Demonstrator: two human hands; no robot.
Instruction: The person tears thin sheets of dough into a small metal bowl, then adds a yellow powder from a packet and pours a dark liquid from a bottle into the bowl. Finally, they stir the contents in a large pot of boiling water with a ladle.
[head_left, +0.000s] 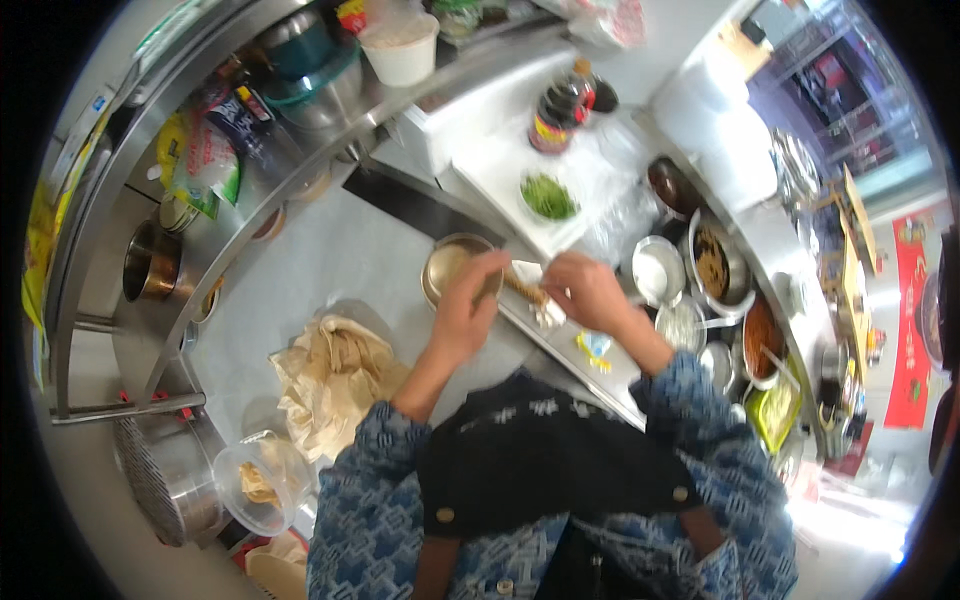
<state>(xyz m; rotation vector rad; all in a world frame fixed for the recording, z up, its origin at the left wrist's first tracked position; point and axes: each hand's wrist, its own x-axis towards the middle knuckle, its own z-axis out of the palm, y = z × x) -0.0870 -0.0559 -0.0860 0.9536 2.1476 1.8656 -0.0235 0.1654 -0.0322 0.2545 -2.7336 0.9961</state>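
Observation:
A round metal bowl or pan (442, 262) with a pale inside stands on the steel counter in front of me. My left hand (466, 304) is over its right side, fingers extended and apart, with nothing visible in them. A brown, textured handle-like piece (525, 287) runs from the bowl's right edge toward my right hand (589, 289). The right hand's fingers are bent close to its end; whether they grip anything is blurred. Below lies crumpled white paper or film (551, 315), and a small yellow and blue packet (595, 349) is near my right forearm.
Chopped greens (550, 196) and a dark sauce bottle (559, 112) are on a white board (487, 176). Several food containers line the right, including a red sauce pan (763, 337). A crumpled beige cloth or bag (337, 375) and clear plastic tub (259, 487) are left.

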